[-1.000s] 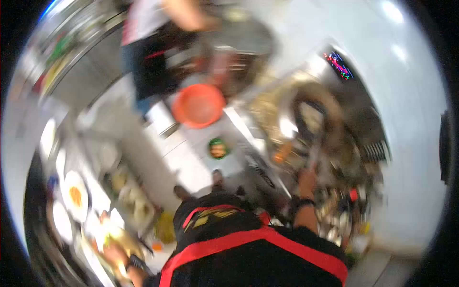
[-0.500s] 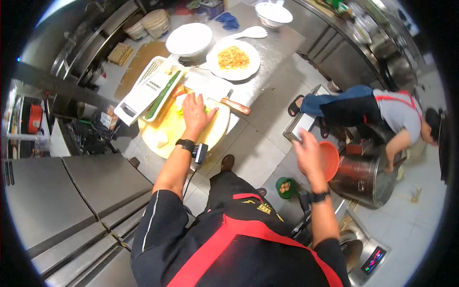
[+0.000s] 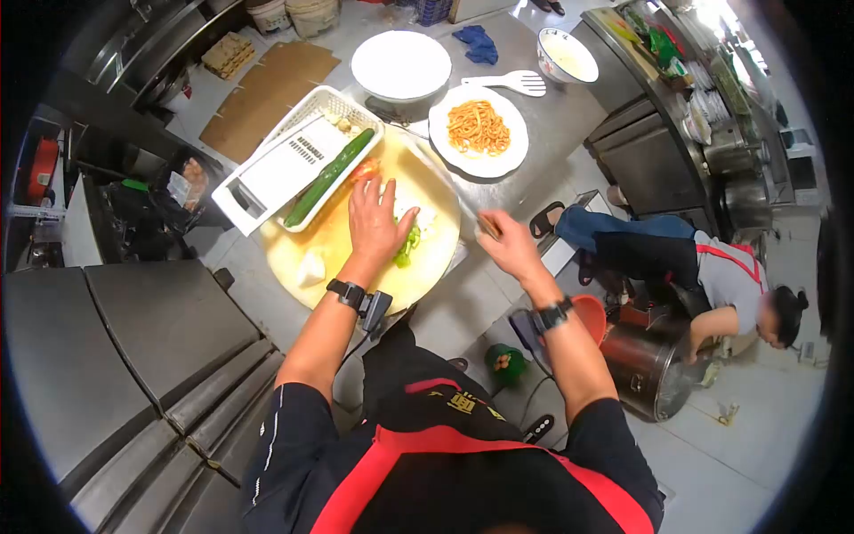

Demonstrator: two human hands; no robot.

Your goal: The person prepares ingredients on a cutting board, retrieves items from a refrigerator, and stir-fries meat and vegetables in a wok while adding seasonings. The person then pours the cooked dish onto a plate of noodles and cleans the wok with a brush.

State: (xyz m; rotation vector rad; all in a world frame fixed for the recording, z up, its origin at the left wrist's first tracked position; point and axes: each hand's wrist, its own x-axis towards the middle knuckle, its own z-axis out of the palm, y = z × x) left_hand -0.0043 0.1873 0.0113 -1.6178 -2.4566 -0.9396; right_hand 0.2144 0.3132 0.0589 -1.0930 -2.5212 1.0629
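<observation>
On the round yellow chopping board (image 3: pixel 283 247), my left hand (image 3: pixel 378 221) lies with its fingers spread over cut vegetables. Green pieces (image 3: pixel 406 246) show beside its thumb, and a red piece (image 3: pixel 366 168) lies at its fingertips. My right hand (image 3: pixel 514 249) is closed around the wooden handle of a knife (image 3: pixel 487 226), whose blade reaches over the board's right edge. A white chunk (image 3: pixel 311 268) sits at the board's lower left. A cucumber (image 3: pixel 327 178) rests in a white basket (image 3: pixel 372 139) beside a white slicer (image 3: pixel 283 165).
Behind the board stand a white bowl (image 3: pixel 401 64), a plate (image 3: pixel 449 162) of orange noodle-like strips, a slotted spoon (image 3: pixel 519 83) and a patterned bowl (image 3: pixel 569 57). At right, another person (image 3: pixel 658 240) bends over a large metal pot (image 3: pixel 642 369).
My right hand has moved from the open space at right to the knife and taken hold of its handle. My left hand stays on the vegetables. The view has shifted.
</observation>
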